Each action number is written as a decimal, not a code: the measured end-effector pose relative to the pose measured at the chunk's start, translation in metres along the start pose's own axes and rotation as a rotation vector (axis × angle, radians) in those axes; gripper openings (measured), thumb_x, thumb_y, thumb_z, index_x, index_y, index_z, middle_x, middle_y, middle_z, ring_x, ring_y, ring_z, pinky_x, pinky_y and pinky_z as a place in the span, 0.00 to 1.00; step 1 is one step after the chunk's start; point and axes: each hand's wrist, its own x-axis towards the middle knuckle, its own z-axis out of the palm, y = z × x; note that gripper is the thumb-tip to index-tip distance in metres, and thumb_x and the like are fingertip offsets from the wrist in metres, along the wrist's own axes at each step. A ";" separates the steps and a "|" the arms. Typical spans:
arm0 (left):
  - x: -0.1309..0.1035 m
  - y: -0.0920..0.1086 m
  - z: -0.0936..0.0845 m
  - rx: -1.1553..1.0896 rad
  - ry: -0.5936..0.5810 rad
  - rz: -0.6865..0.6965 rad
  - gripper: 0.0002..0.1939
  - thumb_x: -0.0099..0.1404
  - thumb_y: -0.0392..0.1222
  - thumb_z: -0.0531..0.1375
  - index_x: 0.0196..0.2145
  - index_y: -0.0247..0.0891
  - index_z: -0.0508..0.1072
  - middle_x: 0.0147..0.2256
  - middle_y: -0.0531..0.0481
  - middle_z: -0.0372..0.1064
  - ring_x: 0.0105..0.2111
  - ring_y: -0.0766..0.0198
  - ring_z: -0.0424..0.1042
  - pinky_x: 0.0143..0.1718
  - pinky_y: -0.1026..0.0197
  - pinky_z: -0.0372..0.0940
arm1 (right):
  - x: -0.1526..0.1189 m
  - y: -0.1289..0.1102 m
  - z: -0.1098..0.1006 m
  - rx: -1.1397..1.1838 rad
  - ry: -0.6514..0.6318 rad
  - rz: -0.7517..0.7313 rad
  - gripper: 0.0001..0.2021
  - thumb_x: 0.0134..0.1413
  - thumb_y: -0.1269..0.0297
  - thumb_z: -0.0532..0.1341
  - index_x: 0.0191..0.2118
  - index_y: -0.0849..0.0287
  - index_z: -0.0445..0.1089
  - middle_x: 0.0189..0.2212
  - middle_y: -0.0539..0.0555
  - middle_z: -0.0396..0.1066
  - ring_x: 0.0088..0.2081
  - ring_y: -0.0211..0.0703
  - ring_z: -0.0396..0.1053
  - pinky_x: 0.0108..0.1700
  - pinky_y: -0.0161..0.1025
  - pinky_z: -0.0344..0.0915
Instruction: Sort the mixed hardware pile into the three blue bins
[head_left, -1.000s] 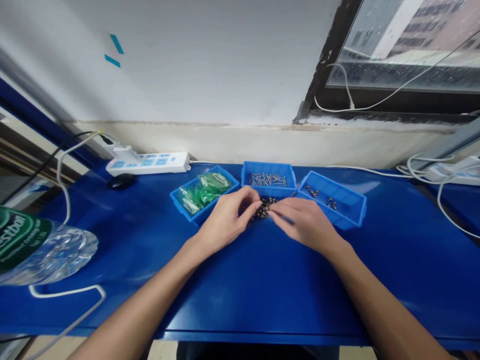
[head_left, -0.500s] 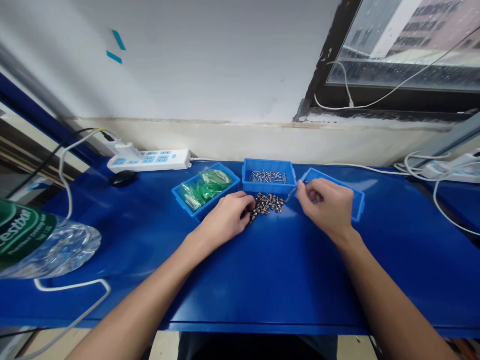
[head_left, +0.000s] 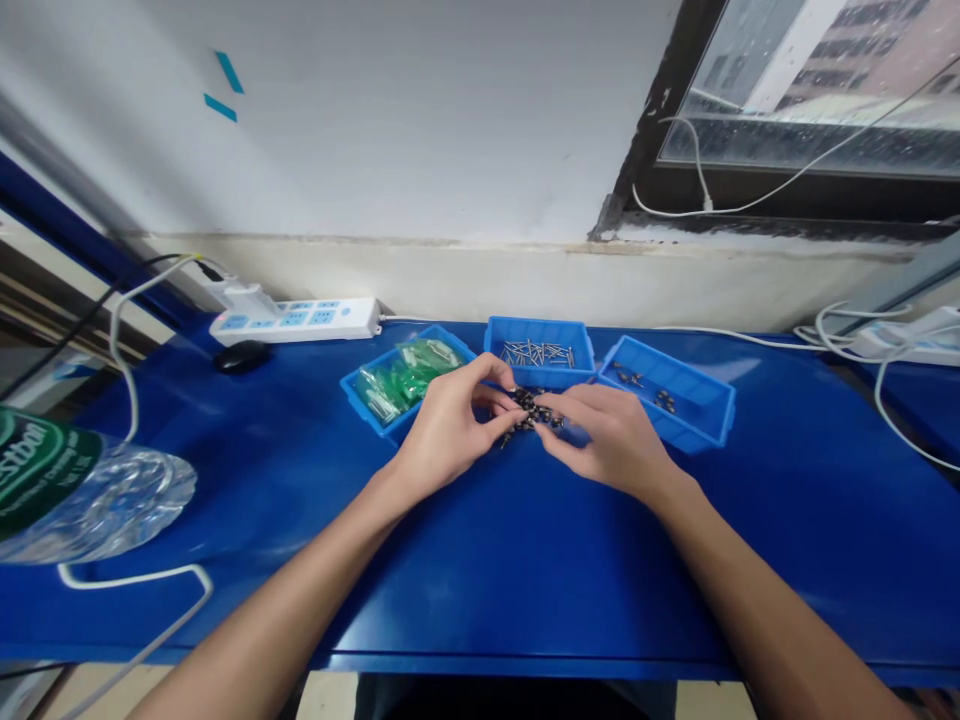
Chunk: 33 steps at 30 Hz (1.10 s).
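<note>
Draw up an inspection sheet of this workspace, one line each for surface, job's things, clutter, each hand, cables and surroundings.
Surface: glossy blue tabletop, with light reflections.
Job's things: pile of small metal parts on the tabletop; left tray with green and clear bags; middle tray with thin metal pins; right tray with small metal pieces.
Clutter: green-labelled bottle at the view's left edge; black rounded object by the power strip.
Left hand: fingers at the pile; grip unclear.
Right hand: fingers at the pile; grip unclear.
Cables: white cable at near left; more coiled at far right.
Surroundings: pale wall with two blue tape strips; dark-framed window at right.
</note>
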 end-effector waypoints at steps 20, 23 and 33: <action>0.000 -0.002 -0.007 0.594 -0.227 0.131 0.08 0.72 0.38 0.56 0.46 0.38 0.74 0.43 0.45 0.74 0.43 0.56 0.75 0.48 0.51 0.71 | 0.001 0.007 -0.009 -0.151 0.167 0.065 0.09 0.62 0.66 0.62 0.30 0.59 0.74 0.24 0.51 0.74 0.26 0.39 0.71 0.32 0.37 0.64; -0.001 -0.011 -0.010 0.704 -0.316 0.130 0.12 0.70 0.35 0.56 0.48 0.37 0.76 0.45 0.43 0.74 0.45 0.54 0.75 0.49 0.51 0.71 | 0.000 0.017 -0.015 -0.264 0.351 0.317 0.13 0.59 0.64 0.63 0.23 0.58 0.69 0.18 0.48 0.68 0.21 0.36 0.65 0.27 0.36 0.59; -0.006 0.008 -0.010 0.879 -0.323 0.027 0.16 0.63 0.48 0.61 0.45 0.36 0.72 0.42 0.41 0.69 0.38 0.50 0.73 0.36 0.51 0.69 | 0.000 0.017 -0.013 -0.252 0.338 0.385 0.19 0.59 0.62 0.62 0.19 0.58 0.61 0.15 0.46 0.61 0.18 0.33 0.59 0.25 0.35 0.56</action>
